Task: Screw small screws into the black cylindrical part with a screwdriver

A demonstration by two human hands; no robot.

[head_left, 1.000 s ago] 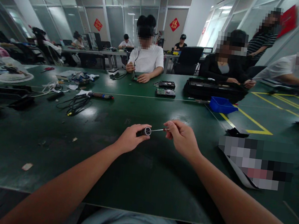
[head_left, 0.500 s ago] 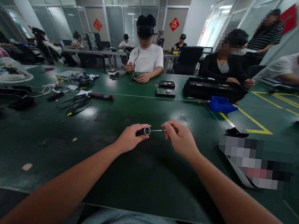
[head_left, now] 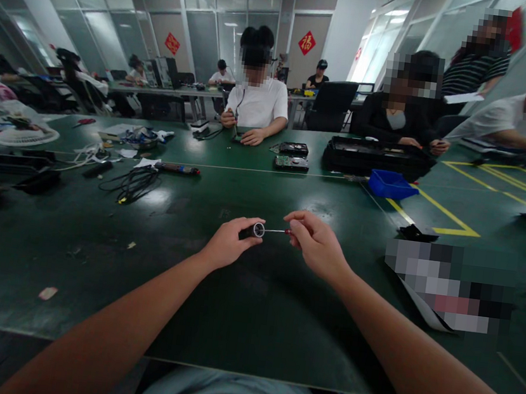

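Note:
My left hand [head_left: 227, 244] is closed round a small black cylindrical part [head_left: 252, 230] with a pale ring at its end facing me. A thin screwdriver [head_left: 277, 231] with a red handle end is pinched between the thumb and fingers of my right hand [head_left: 315, 242]. Its metal shaft runs left to the ringed end of the cylinder, and the tip cannot be made out there. Both hands are above the green table [head_left: 228, 320], near its middle.
At the left lie a black cable coil [head_left: 136, 185] and a pen-shaped tool [head_left: 177, 168]. Hard drives [head_left: 291, 162], a long black housing [head_left: 377, 158] and a blue bin [head_left: 391, 185] stand farther back. A blurred sheet [head_left: 443, 289] lies right. Several people sit around.
My right fingers have shifted slightly on the screwdriver, while my left hand and the cylinder stay put. The standing person at the back right has moved right, holding a paper.

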